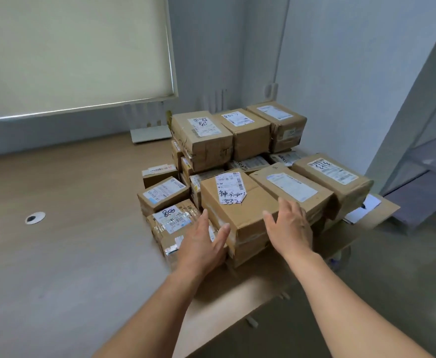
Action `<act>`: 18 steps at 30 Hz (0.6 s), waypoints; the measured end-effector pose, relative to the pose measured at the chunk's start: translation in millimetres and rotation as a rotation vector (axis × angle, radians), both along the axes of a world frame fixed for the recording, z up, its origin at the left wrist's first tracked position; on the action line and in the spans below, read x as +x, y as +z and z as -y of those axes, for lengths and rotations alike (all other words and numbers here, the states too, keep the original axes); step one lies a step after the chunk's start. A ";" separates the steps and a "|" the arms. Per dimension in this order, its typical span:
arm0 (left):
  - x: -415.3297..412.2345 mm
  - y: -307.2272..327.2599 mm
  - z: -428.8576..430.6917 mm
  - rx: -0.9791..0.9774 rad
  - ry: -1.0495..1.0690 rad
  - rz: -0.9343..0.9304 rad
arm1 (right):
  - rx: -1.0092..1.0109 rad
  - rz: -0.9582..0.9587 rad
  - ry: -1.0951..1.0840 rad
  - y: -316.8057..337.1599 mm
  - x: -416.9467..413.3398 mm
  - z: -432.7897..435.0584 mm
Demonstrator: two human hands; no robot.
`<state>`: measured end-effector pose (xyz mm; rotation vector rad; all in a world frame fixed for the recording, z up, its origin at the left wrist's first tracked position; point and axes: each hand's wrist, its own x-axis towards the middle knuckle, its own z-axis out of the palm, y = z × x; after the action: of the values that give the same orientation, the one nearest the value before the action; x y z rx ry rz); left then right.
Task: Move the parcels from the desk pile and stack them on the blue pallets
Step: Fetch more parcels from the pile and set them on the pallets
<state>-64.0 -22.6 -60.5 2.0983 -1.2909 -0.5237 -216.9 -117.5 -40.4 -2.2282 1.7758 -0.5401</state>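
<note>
A pile of brown cardboard parcels [237,140] with white labels covers the right end of the wooden desk [69,228]. The nearest one, a brown parcel [240,202] with handwriting on its label, sits at the front of the pile. My left hand [204,244] lies with straight fingers against its left side. My right hand [289,226] reaches with spread fingers to its right front face. Neither hand curls round it. No blue pallet is in view.
Smaller parcels [163,195] lie left of the front parcel. A flat cardboard sheet [372,218] sticks out past the desk's right edge. A cable hole [35,217] marks the desk top. A roller blind [69,47] hangs behind, and a white router [149,130] stands at the back.
</note>
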 end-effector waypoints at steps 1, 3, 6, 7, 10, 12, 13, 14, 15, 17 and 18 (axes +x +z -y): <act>-6.8 1.8 7.6 0.018 0.016 -0.039 | 0.010 -0.002 0.014 -1.7 -2.9 10.2; -18.6 3.2 21.5 0.050 0.052 -0.116 | 0.037 -0.009 0.053 -6.9 -7.0 26.2; -32.8 1.5 36.3 0.054 0.095 -0.222 | 0.074 -0.004 0.121 -12.8 -10.1 38.9; -36.3 0.6 39.3 0.030 0.116 -0.247 | 0.079 0.008 0.136 -14.0 -10.5 41.9; -42.6 2.5 44.4 -0.061 0.205 -0.328 | 0.105 0.062 0.169 -12.9 -10.8 50.7; -41.9 1.5 45.2 -0.087 0.274 -0.338 | 0.166 0.110 0.185 -12.9 -11.3 56.9; -41.4 -0.7 45.9 -0.092 0.293 -0.351 | 0.211 0.122 0.198 -14.0 -11.7 60.5; -41.5 -2.7 45.9 -0.092 0.303 -0.362 | 0.265 0.133 0.217 -15.8 -12.4 63.8; -42.4 -4.7 46.3 -0.087 0.308 -0.374 | 0.334 0.155 0.237 -18.4 -13.2 67.2; -44.5 -6.1 47.2 -0.070 0.314 -0.388 | 0.471 0.244 0.288 -22.3 -16.0 71.8; -45.9 -5.1 47.5 -0.065 0.313 -0.399 | 0.517 0.292 0.317 -22.8 -17.5 73.0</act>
<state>-109.9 -70.1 -65.6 1.9633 -0.7304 -0.7052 -234.4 -190.5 -63.2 -1.8962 1.2131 -0.2778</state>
